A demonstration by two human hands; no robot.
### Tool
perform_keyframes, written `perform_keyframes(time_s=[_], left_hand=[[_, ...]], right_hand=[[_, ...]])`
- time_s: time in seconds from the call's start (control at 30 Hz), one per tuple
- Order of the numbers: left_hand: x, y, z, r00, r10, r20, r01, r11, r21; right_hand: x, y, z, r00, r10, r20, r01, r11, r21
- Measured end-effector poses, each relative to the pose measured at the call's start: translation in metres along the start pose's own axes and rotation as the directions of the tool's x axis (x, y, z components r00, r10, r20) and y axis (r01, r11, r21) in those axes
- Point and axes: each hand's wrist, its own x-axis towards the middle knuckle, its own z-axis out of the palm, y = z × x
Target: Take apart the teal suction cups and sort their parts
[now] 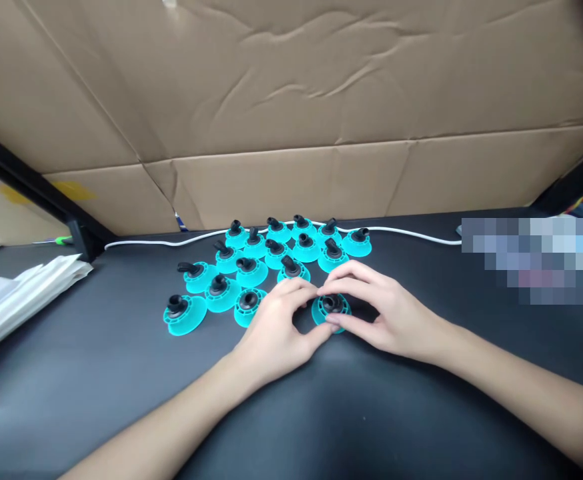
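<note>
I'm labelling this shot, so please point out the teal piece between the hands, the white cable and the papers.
Teal piece [332, 305]: head view, on its black centre.
White cable [171, 244]: head view, on its left stretch.
Papers [21, 305]: head view, on the stack's upper face.

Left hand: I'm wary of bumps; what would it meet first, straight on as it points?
Probably the right hand, whose fingertips nearly meet the left hand's around one turquoise cup; depth is unclear.

Turquoise-and-black cups [185, 319], plain brown cardboard [281, 183]

turquoise cup [245, 308]: partly behind left hand [279, 327] | papers [21, 300]: cut off | patch [541, 257]: pixelated
</note>
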Motion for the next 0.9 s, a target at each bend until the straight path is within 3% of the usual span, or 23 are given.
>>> perform_keyframes(time_s=[0.07,0.23,0.4,0.9], left_hand=[[0.0001,-0.0003,-0.0002,1.0,-0.001,-0.003,0.001,1.0,-0.002],[0.0005,-0.0012,-0.0005,1.0,-0.022,-0.002,0.022,1.0,-0.013],[-0.0002,-0.0013,0.0001,1.0,-0.015,0.004,0.015,1.0,-0.01],[-0.0001,-0.0004,-0.0001,1.0,-0.011,0.001,0.011,1.0,0.0]], right_hand=[[-0.0002,-0.0012,0.0004,0.999,0.031,-0.04,-0.03,0.999,0.022],[-0.0007,-0.0029,-0.0012,1.0,0.024,0.017,-0.025,0.997,0.07],[0.0002,0.0002,-0.0006,0.998,0.049,-0.029,-0.048,0.998,0.051],[-0.0002,-0.0028,-0.003,1.0,0.004,0.001,-0.005,0.999,0.053]])
